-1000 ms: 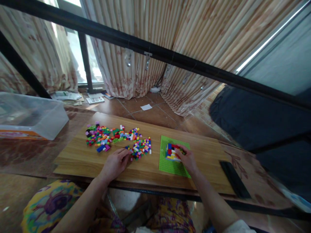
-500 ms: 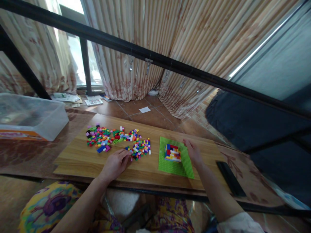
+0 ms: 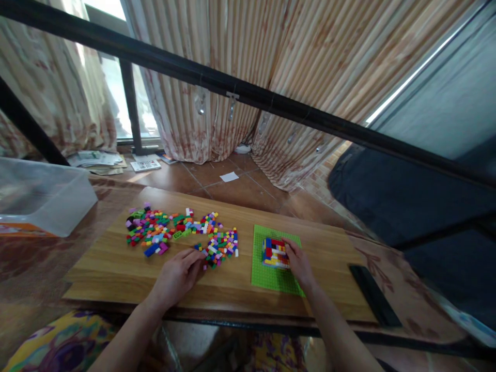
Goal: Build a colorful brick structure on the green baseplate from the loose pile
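A small multicoloured brick build (image 3: 276,253) with blue, red, white and yellow bricks sits on a green baseplate (image 3: 267,281). My right hand (image 3: 298,262) is at the build's right side, its fingers closed at the upper right edge; anything between the fingertips is too small to make out. Loose toy bricks (image 3: 222,247) of many colours spread over the left half of the wooden board. At the near edge of that pile rests my left hand (image 3: 179,274), fingers drawn together by the bricks. What they pinch, if anything, is hidden.
A clear plastic bin (image 3: 70,201) stands at the far left. A black flat bar (image 3: 374,294) lies near the right end of the wooden board (image 3: 155,281). A dark metal rail (image 3: 279,103) crosses above, before striped curtains.
My right hand has moved left onto the build's right edge, and its fingers have closed. My left hand stays by the loose bricks. The view has shifted slightly.
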Tool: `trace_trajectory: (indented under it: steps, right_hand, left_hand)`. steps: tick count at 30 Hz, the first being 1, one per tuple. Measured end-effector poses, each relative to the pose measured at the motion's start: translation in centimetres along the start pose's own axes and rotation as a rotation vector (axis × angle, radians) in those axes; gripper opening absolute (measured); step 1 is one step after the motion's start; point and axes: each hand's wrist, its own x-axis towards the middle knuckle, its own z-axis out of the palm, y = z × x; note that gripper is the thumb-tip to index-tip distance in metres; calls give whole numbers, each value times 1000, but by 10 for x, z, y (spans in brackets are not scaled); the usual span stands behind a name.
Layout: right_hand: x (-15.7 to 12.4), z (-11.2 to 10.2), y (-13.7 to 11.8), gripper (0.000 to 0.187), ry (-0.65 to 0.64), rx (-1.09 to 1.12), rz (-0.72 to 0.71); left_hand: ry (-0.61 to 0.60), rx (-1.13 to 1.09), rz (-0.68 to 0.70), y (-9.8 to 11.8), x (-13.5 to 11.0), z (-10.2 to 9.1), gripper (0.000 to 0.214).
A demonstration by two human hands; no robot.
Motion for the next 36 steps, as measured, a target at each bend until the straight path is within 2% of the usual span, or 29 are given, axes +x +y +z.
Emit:
trace_trajectory:
  steps: [6, 17, 20, 23, 25, 29, 33, 36]
  right_hand:
    - [-1, 7, -3, 51, -3, 124, 100]
    - [-10, 6, -9, 51, 5, 22, -12]
    - [-12, 0, -16, 53, 86, -64, -70]
    - [-18, 2, -33, 46, 210, -196, -223]
    - [-27, 13, -47, 38, 160, -228, -320]
    - [-50, 57, -68, 26, -145, -289, -407]
    - [-61, 96, -76, 24, -187, -438, -423]
    - [-58, 111, -77, 24, -170, -513, -448]
  left_hand:
    - [13, -1, -23, 4, 3, -1, 17]
    - [16, 0, 8, 3, 5, 0, 16]
    - [4, -1, 5, 4, 3, -2, 18]
    - [-24, -24, -14, 6, 0, -5, 20]
    - [-23, -36, -20, 6, -1, -6, 20]
    - [19, -46, -18, 7, -2, -7, 17]
    - [32, -45, -36, 7, -2, -10, 19]
    - [31, -24, -53, 5, -1, -11, 19]
